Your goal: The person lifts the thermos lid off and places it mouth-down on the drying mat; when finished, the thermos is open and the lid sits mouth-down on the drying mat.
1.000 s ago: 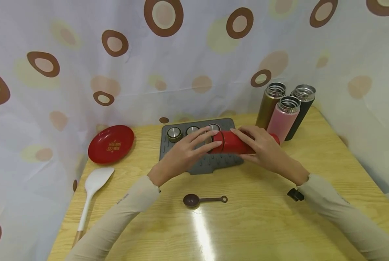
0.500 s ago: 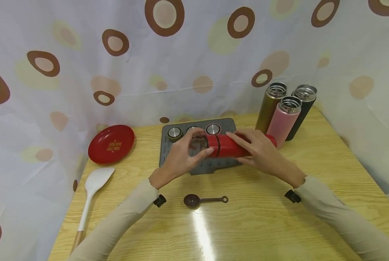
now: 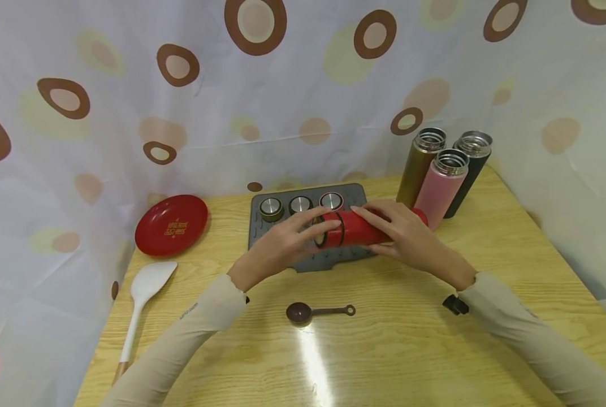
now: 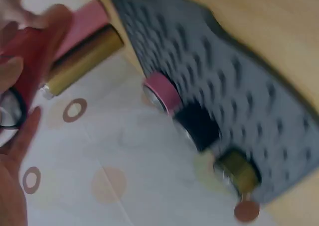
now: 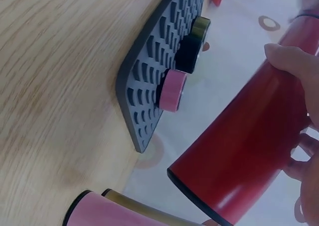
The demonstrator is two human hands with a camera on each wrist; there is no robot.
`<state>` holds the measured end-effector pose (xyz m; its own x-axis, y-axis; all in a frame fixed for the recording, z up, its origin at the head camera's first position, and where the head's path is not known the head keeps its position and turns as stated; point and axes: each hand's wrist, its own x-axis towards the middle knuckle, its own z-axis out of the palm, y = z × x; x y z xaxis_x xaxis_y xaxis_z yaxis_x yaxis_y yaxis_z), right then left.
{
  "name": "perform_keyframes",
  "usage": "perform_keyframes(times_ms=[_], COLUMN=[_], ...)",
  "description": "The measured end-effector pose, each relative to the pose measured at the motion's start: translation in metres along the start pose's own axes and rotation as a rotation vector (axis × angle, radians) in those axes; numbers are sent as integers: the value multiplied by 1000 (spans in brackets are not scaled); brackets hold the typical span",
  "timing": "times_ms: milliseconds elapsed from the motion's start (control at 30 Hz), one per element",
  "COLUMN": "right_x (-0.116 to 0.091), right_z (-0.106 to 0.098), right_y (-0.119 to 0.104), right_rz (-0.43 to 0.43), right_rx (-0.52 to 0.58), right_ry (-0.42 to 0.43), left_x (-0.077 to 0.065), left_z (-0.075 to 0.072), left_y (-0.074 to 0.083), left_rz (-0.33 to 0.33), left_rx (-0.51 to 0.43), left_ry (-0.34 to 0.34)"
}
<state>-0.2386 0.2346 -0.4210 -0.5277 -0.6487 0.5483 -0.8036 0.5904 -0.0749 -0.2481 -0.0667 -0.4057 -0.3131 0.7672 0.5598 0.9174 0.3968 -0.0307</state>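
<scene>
A red thermos bottle (image 3: 359, 230) lies tilted on its side in the air above the grey mat (image 3: 310, 263). Its red lid (image 3: 332, 239), with a steel top, points left. My right hand (image 3: 410, 234) grips the bottle's body from the right, as the right wrist view also shows. At the other end, my left hand (image 3: 277, 244) holds the lid, fingers over it; the thumb is hidden in the head view. On the mat behind stand a gold lid (image 3: 271, 210), a dark lid (image 3: 300, 204) and a pink lid (image 3: 331, 201).
Uncapped pink (image 3: 439, 192), gold (image 3: 415, 172) and black (image 3: 470, 181) thermos bottles stand upright at the back right. A red plate (image 3: 150, 240) and a white spatula (image 3: 141, 294) lie left. A brown measuring spoon (image 3: 299, 312) lies in front.
My left hand drew back and spread at the lid half a second ago, then closed its fingers over it again. The bottle has shifted slightly left and down.
</scene>
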Motion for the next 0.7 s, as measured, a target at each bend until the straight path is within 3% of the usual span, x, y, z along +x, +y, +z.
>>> perform_keyframes(times_ms=[133,200,300,467,567,633,700], right_x=[1,2,1,1,3,4,4], right_z=[2,1,-1,-6,-7,-8,-9], right_y=[0,-1,-3,-4,-2,-1,0], right_rz=[33,50,68,85,110,128,144], right_rx=[-22,-36,-50,-38,-17,8,53], right_ry=[4,11,32,63,90,111,120], left_x=[8,12,18,29,35,37,37], left_z=[5,6,7,2,-2,-4,-4], left_y=[7,10,16,22,21,18,12], left_rz=[-297,-407,-502,-629,-617,-507,-329], left_rx=[-278,-369,-416,-438,-355,-259,-143], left_ry=[83,132,163,132,118,95,68])
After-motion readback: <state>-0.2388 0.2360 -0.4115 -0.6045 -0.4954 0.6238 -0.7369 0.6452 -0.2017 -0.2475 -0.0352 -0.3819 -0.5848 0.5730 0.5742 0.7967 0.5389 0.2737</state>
